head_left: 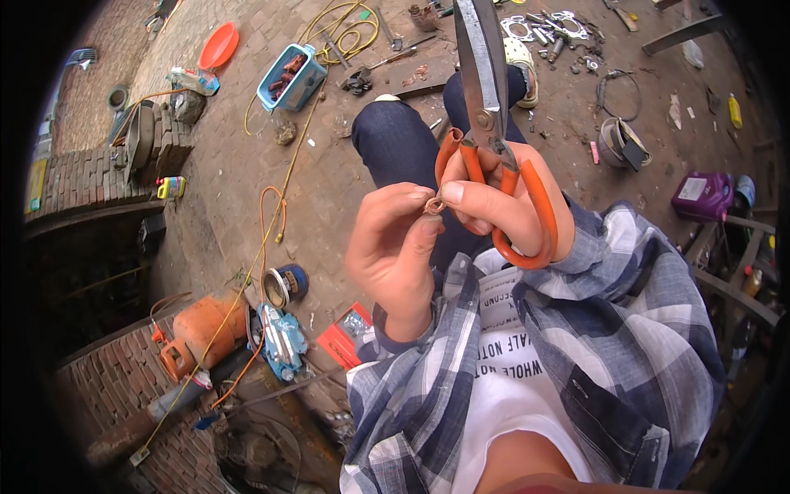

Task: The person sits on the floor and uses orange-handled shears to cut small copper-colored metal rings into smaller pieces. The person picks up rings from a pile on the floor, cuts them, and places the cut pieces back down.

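My right hand (494, 202) grips a pair of large metal shears (485, 90) by its orange handles, blades pointing up and away from me. The thumb of that hand also presses on a small copper-coloured ring (434, 205). My left hand (395, 247) pinches the same small ring from the left with thumb and fingers. Both hands are raised close in front of my chest, above my knees in dark jeans (395, 140). My sleeves are plaid blue and white.
On the brick ground lie a blue crate (290, 78) with red parts, an orange dish (218, 45), yellow hose (341, 29), hand tools and metal parts (543, 29). An orange gas cylinder (197, 329), a blue power tool (280, 337) and a purple jug (701, 196) stand nearby.
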A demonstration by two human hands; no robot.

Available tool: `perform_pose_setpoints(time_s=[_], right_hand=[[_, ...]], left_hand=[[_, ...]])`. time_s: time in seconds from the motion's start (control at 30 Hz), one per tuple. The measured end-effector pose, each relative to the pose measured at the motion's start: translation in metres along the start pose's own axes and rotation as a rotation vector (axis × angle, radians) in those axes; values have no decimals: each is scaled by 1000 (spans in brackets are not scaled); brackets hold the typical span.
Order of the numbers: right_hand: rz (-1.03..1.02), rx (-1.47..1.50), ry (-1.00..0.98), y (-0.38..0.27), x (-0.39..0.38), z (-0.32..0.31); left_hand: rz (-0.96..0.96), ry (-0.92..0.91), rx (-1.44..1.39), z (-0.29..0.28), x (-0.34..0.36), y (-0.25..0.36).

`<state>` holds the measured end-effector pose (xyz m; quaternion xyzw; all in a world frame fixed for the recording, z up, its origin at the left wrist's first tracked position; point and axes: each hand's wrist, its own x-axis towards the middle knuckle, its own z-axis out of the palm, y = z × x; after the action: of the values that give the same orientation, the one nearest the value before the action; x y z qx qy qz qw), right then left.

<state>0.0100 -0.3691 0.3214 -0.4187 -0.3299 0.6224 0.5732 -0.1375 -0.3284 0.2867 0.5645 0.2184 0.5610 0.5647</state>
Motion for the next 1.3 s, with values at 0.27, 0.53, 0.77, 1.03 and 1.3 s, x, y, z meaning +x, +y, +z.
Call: perform_pose_setpoints(time_s=[0.27,0.53,0.77,1.03,1.3], right_hand=[[-32,3,12,-1,-3,3],[106,82,-25,5,-4,-10],[-41,-2,56,6,0,1],[19,-52,52,2,5,7],[-100,-122,101,9,9,12]], left_hand=[[-52,31,1,7,-1,0],[-57,-81,-40,6,4,-4],[-131,11,-138,10,3,-4],[-219,89,-174,-4,5,-2],[-201,72,-71,-4,8,-4]])
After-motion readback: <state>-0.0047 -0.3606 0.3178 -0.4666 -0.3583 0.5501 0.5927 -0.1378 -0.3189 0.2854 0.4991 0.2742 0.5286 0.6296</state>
